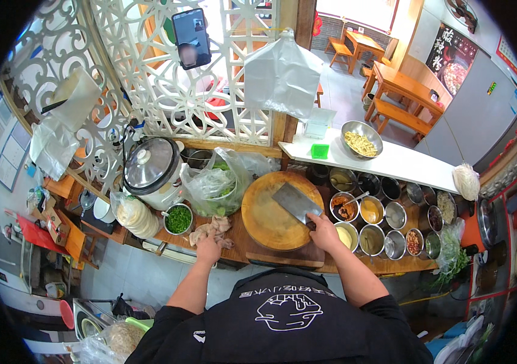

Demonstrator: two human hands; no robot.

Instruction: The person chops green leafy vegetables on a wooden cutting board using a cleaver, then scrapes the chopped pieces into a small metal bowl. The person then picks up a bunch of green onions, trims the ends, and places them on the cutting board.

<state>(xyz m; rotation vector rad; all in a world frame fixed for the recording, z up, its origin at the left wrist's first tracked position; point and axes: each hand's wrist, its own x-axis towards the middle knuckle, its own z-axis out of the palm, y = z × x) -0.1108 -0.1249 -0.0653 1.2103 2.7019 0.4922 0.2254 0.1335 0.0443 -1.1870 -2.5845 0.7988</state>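
A cleaver (296,203) lies flat over the right part of a round wooden chopping block (263,218). My right hand (323,231) is at the cleaver's handle end; its handle is mostly hidden under my fingers. My left hand (208,248) rests on a crumpled tan cloth (215,227) at the counter's front edge, left of the block; whether the fingers grip it is unclear. Just left of the cloth stands a metal cup of chopped green herbs (179,219).
Right of the block stand several metal containers of sauces and toppings, including chopped nuts (414,241). A bowl of yellow strips (361,140) sits on the white shelf (404,164). Behind the herbs are a rice cooker (151,168) and a plastic bag of greens (217,191).
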